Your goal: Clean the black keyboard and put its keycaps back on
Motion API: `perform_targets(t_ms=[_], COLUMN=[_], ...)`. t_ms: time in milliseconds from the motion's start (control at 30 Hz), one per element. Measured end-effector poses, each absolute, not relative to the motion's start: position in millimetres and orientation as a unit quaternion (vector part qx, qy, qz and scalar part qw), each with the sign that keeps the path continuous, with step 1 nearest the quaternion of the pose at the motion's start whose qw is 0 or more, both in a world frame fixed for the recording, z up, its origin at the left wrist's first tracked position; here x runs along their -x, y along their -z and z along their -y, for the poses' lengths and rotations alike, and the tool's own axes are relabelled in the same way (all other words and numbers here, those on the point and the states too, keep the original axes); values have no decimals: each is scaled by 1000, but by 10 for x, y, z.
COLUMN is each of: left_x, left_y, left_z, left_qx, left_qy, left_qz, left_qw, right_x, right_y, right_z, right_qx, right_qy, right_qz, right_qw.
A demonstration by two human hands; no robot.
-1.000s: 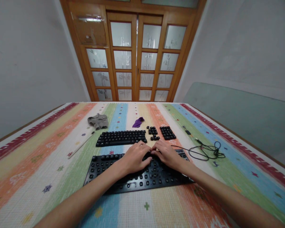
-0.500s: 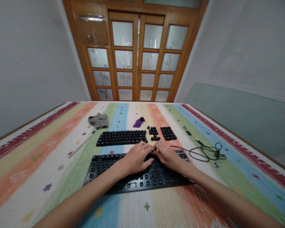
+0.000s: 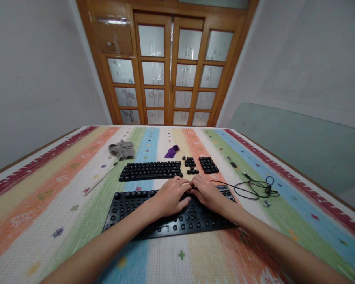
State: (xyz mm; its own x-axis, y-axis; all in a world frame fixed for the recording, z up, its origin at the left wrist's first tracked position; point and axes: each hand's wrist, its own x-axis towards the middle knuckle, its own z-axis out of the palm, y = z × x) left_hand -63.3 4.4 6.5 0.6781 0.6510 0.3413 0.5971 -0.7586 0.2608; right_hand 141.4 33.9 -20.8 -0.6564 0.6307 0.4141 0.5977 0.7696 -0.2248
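A black keyboard base (image 3: 165, 230), most of its keycaps off and bare key posts showing, lies in front of me on the striped tablecloth. A few keycaps (image 3: 139, 194) sit along its upper left row. Over its upper middle, my left hand (image 3: 173, 196) rests with curled fingers and the thumb low on the posts. My right hand (image 3: 207, 192) meets it there, fingers bent and pressed together against the left fingertips. Whatever the fingertips pinch or press is hidden beneath them. Just beyond stand loose black keycaps (image 3: 150, 170), laid out in keyboard order.
Further right are smaller keycap groups (image 3: 191, 162) and a number-pad block (image 3: 208, 165). A coiled black cable (image 3: 256, 189) and a small black piece (image 3: 233, 164) lie right. Beyond are a purple cloth (image 3: 172, 151), a grey cloth (image 3: 122, 150) and a thin pale-handled brush (image 3: 100, 178).
The view has shifted very slightly. Both hands stay together at the same spot on the keyboard base, with little visible finger movement.
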Motion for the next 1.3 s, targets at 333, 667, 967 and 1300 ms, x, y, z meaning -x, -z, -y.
perform_targets(t_ms=[333, 667, 967, 1300], left_x=[613, 652, 1135, 2199], left_y=[-10, -15, -120, -159], left_z=[-38, -52, 35, -134], left_qx=[-914, -917, -900, -822], left_qy=[-210, -196, -206, -270], left_qz=[-343, -342, -382, -500], left_qw=[55, 65, 43, -29], right_x=[-1362, -1366, -1468, -1331], right_y=[80, 131, -49, -105], right_z=[-441, -512, -426, -111], right_qx=[360, 368, 338, 341], right_qy=[-54, -130, -130, -134], right_qz=[913, 898, 918, 914], right_qw=[185, 201, 159, 175])
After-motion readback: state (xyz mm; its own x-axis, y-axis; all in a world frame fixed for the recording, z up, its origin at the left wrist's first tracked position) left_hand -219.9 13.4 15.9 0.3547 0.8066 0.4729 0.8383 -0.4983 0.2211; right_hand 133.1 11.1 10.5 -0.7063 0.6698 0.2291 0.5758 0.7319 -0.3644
